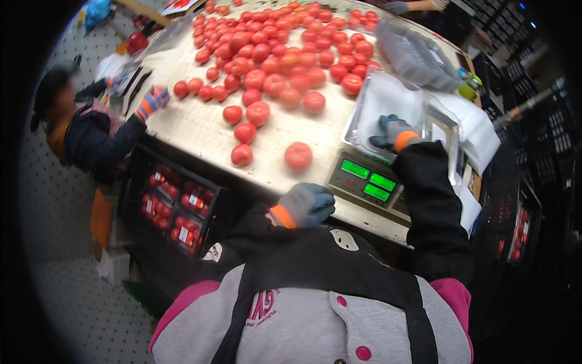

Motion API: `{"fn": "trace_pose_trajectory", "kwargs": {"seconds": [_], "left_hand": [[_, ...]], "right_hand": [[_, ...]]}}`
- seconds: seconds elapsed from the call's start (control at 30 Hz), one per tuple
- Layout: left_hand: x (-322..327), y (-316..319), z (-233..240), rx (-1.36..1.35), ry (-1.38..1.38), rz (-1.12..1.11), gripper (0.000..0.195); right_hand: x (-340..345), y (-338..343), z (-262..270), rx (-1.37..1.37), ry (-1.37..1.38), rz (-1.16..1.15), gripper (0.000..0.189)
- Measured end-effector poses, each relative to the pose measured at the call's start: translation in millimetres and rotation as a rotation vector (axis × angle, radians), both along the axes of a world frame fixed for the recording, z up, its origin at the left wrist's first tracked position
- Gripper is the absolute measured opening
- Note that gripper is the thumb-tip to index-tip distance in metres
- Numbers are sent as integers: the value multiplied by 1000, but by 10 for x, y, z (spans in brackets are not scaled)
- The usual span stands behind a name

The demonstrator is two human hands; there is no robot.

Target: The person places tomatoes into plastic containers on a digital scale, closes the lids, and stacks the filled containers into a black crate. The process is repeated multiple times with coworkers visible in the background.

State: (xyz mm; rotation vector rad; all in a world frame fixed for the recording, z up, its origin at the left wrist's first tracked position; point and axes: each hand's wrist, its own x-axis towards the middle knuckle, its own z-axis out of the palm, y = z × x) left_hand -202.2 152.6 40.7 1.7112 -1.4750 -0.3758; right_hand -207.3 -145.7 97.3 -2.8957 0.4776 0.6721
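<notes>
My right hand [393, 132], in a grey-blue glove with an orange cuff, reaches into a clear plastic tray [363, 107] with a white liner. Its fingers are apart and no tomato is in it. The tray rests on a digital scale, whose green-lit display panel [363, 182] faces me. At the table's front edge lies my left hand [305, 204], gloved alike, fingers bent and pointing right; its palm is hidden. One tomato [298, 156] sits alone just beyond it. Farther off, a large heap of tomatoes [261, 52] spreads over the pale tabletop [195, 132].
Stacked clear plastic trays [411, 52] stand behind the scale, beside white sheets [473, 127]. At left, a co-worker's gloved hand [153, 102] is by the tomatoes. A black crate [218, 214] below holds packed tomatoes. Another person's gloved hand [398, 7] shows at the far edge.
</notes>
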Motion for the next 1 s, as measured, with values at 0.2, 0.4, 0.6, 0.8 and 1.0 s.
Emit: {"fn": "trace_pose_trajectory", "kwargs": {"seconds": [0.2,0.4,0.6,0.8,1.0], "left_hand": [[297,641,-288,74,-84,373,21],[1075,1174,-495,351,-278,885,69],[1547,1075,-456,544,-183,930,80],[2101,460,-500,433,-271,783,71],[2347,-231,-896,877,-691,842,47]], "right_hand": [[-237,109,418,458,-1068,-189,39],[-205,1380,-344,761,-810,207,54],[407,1893,-1219,182,-475,206,88],[344,1456,-758,1297,-345,-331,80],[-307,863,149,1376,-1117,-409,73]]}}
